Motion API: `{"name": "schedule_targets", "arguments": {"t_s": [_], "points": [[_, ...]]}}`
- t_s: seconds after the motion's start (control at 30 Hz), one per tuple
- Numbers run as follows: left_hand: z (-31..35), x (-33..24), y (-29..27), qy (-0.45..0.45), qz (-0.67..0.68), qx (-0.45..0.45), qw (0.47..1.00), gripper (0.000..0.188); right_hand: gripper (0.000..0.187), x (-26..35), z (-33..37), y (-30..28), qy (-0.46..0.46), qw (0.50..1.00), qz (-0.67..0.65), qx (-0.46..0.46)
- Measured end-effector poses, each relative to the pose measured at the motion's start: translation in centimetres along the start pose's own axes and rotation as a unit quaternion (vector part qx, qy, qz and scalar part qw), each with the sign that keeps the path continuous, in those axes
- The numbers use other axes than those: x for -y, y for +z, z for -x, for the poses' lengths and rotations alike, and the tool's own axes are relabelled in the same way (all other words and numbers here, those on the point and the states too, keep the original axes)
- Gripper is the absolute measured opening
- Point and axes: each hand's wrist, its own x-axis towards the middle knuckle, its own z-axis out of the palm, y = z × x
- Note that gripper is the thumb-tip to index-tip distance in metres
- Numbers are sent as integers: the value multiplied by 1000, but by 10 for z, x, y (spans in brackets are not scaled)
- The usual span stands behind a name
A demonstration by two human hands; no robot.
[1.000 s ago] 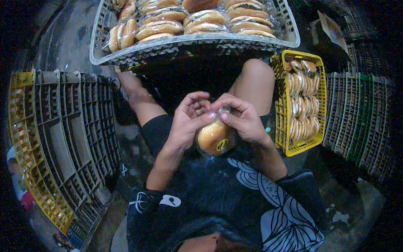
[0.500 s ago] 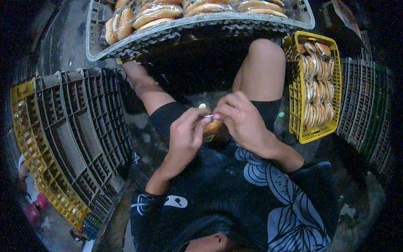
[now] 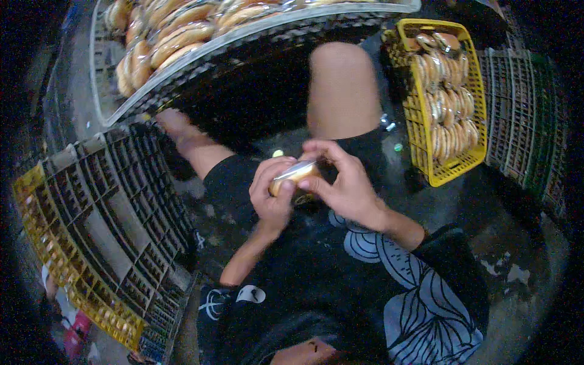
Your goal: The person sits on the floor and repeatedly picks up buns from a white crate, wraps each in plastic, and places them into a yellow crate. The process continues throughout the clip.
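A small golden bun in clear plastic wrap [image 3: 295, 174] is held up above my lap. My left hand [image 3: 271, 193] is closed around its left end, with the thumb on the near side. At its right end my right hand [image 3: 348, 185] grips it, thumb in front and fingers behind. Ahead of me a large grey crate [image 3: 182, 63] holds many wrapped buns [image 3: 177, 44]. On the right stands a yellow crate [image 3: 433, 173] with rows of wrapped buns [image 3: 449, 106].
Stacked dark crates [image 3: 115, 201] with a yellow one [image 3: 79, 280] on their outer side stand close on my left. More grey crates [image 3: 517, 109] rise beyond the yellow crate on the right. A small green round bit [image 3: 398, 147] lies on the floor.
Both hands have gone from pinching at a small pale bit to gripping the wrapped bun, now raised and tilted between them. The view has turned, shifting the crates in the picture.
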Motion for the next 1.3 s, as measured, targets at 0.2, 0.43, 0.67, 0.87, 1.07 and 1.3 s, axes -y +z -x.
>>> {"name": "schedule_targets", "arguments": {"t_s": [0.2, 0.43, 0.67, 0.87, 1.07, 1.3], "points": [[-33, -31, 59, 59, 74, -173, 980, 19, 61, -66, -6, -56, 80, 957, 13, -279], [-36, -26, 22, -34, -4, -177, 984, 13, 39, -295, -23, -153, 210, 915, 341, -53], [-28, -12, 1, -157, 4, -238, 959, 14, 21, -316, 35, -157, 245, 865, 426, -106], [-41, -10, -2, 4, -82, -258, 963, 10, 23, -175, 8, -147, 60, 987, 27, -148], [-56, -31, 12, 234, -181, -169, 940, 13, 23, 46, -66, -67, -238, 960, -8, 145], [-56, -27, 2, 227, -86, -209, 947, 16, 32, 6, -117, -24, 2, 949, 74, 305]]}}
